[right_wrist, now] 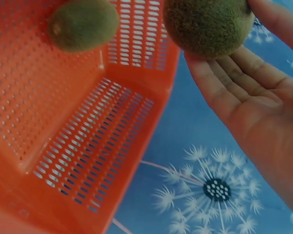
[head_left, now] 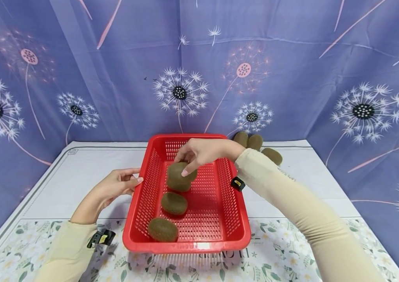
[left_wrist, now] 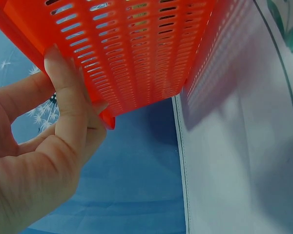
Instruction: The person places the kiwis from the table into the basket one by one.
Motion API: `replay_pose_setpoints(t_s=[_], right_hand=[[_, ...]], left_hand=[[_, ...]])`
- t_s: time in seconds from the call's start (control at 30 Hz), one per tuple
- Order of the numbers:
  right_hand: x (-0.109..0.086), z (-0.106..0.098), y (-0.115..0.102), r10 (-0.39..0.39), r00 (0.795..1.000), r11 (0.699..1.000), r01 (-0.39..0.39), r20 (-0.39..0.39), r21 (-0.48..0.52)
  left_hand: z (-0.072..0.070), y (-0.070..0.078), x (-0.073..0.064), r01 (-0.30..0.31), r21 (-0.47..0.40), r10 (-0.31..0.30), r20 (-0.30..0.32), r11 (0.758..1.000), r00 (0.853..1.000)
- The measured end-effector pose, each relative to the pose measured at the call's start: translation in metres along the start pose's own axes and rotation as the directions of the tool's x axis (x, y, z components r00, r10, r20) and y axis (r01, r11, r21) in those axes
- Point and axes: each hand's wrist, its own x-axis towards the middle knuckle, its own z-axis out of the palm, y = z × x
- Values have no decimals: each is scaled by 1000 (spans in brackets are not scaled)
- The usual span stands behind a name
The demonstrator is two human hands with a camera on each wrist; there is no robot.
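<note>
A red plastic basket (head_left: 203, 246) with slotted walls stands in front of me. My left hand (head_left: 116, 184) grips its left rim; the left wrist view shows the fingers (left_wrist: 68, 92) pinching that edge. Over the back left part of the basket, my right hand (head_left: 203, 152) holds a brown fuzzy kiwi (right_wrist: 207, 24) between thumb and fingers. Beneath it, kiwi surfaces overlap, so I cannot tell how many fruits are there. Nearer to me inside the basket lie a kiwi (head_left: 174, 203) and another kiwi (head_left: 163, 229), both along the left side.
Behind my right forearm, several kiwis (head_left: 272, 155) lie on the table at the back right, partly hidden by the sleeve. A white and floral cloth (head_left: 277, 250) covers the table. Blue dandelion-print fabric (head_left: 132, 78) hangs at the back and sides.
</note>
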Motion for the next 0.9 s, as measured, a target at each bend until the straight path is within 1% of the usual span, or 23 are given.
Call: replay_pose_setpoints(t_s=[0.2, 0.33, 0.53, 0.67, 0.9], right_hand=[[7, 12, 3, 35, 996, 999, -33, 84, -25], [11, 18, 4, 50, 988, 998, -42, 148, -57], [14, 27, 7, 76, 969, 996, -65, 237, -56], [16, 33, 10, 107, 956, 994, -95, 272, -58], [19, 43, 13, 159, 928, 986, -136, 336, -92]], left_hand=[[0, -1, 0, 3, -3, -3, 2, 1000, 1000], [-1, -1, 0, 6, 3, -6, -3, 1000, 1000], [-2, 0, -1, 8, 4, -8, -4, 1000, 1000], [-2, -1, 0, 13, 7, -13, -5, 1000, 1000], [-2, -2, 0, 5, 4, -5, -5, 1000, 1000]])
